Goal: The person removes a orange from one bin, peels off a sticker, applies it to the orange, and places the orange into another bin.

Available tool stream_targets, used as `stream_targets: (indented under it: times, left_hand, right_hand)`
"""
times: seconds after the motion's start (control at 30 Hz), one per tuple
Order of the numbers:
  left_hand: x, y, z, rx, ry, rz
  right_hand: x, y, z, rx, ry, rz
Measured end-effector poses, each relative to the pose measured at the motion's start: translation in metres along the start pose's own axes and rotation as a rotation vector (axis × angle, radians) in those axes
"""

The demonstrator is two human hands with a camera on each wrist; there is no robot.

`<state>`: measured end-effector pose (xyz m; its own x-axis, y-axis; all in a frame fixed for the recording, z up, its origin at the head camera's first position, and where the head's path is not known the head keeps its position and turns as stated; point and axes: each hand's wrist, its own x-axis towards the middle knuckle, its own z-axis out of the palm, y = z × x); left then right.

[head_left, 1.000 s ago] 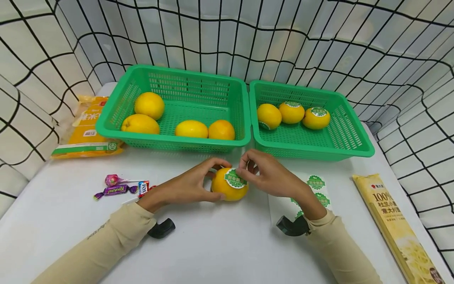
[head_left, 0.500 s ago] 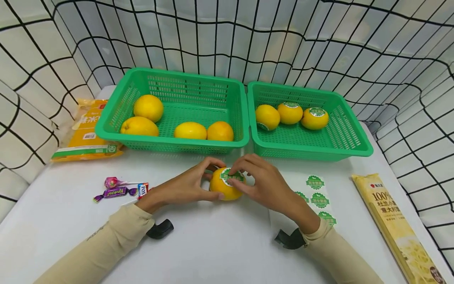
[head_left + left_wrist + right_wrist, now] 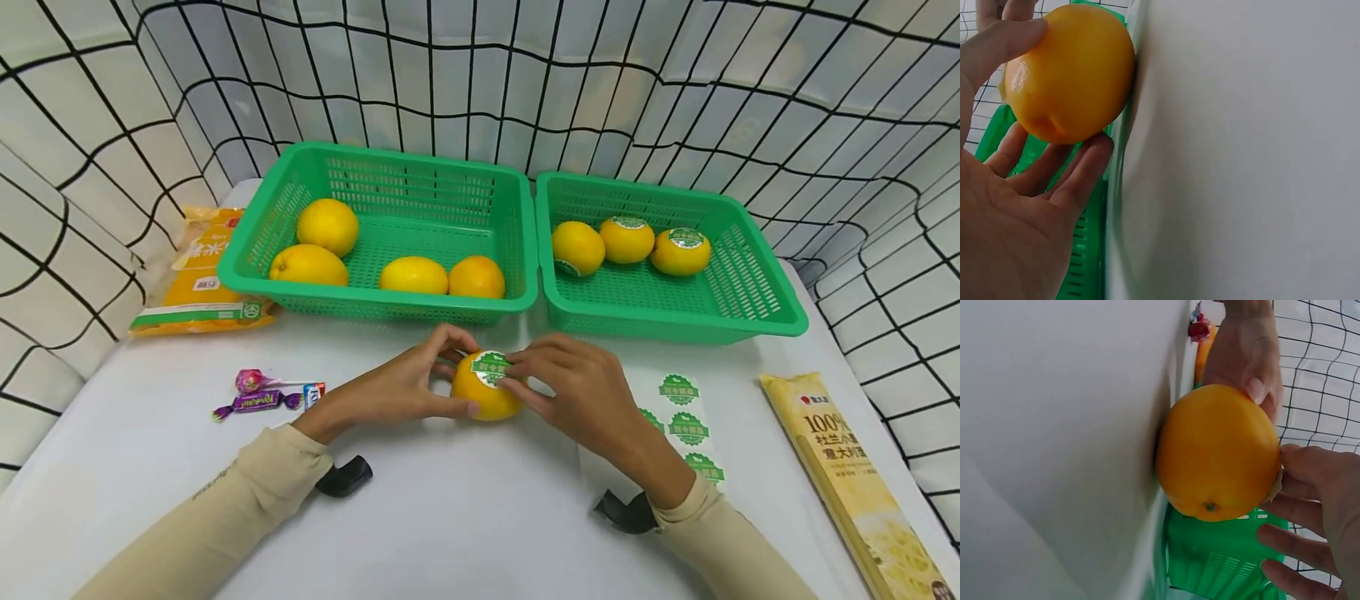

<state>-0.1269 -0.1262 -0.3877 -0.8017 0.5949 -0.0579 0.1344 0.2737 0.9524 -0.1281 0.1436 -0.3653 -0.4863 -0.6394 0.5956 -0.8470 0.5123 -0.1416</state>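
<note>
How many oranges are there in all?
8. Four lie in the left basket. Three lie in the right basket. One orange sits on the table between both hands.

Over the last second the right hand point(image 3: 581, 392) has come down from above the orange point(image 3: 486, 392) onto its upper right side. A second ago its fingertips pinched the edge of the green sticker point(image 3: 489, 367), which stood partly lifted off the peel; half a second ago the fingers lay across the sticker; now they rest flat at the sticker's right edge and the sticker lies smooth on top of the orange, its face uncovered. The left hand point(image 3: 397, 389) has shifted its fingers slightly on the orange's left side. The orange has turned a little, so the sticker faces more upward.
</note>
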Motion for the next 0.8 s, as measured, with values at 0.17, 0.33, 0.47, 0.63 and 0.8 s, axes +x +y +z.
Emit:
stream_targets:
  times: [0.17,0.33,0.47,0.63,0.8]
  left_hand:
    - [0.0,0.006,-0.005,-0.006,0.039,0.033]
    - [0.002,0.009,0.0,-0.048,0.148,0.083]
    - [0.004,0.008,0.006,-0.052,0.206,0.041]
    - [0.004,0.006,0.008,-0.027,0.22,0.001]
    - [0.004,0.007,0.006,-0.043,0.254,-0.013]
  right_hand:
    - [0.0,0.0,0.002,-0.049,0.006,-0.048]
    - [0.0,-0.003,0.004,-0.098,-0.02,-0.067]
    - [-0.002,-0.005,0.004,-0.134,-0.018,-0.067]
    - [-0.005,-0.007,0.003,-0.173,0.016,-0.089]
    - [-0.005,-0.011,0.001,-0.199,-0.002,-0.109]
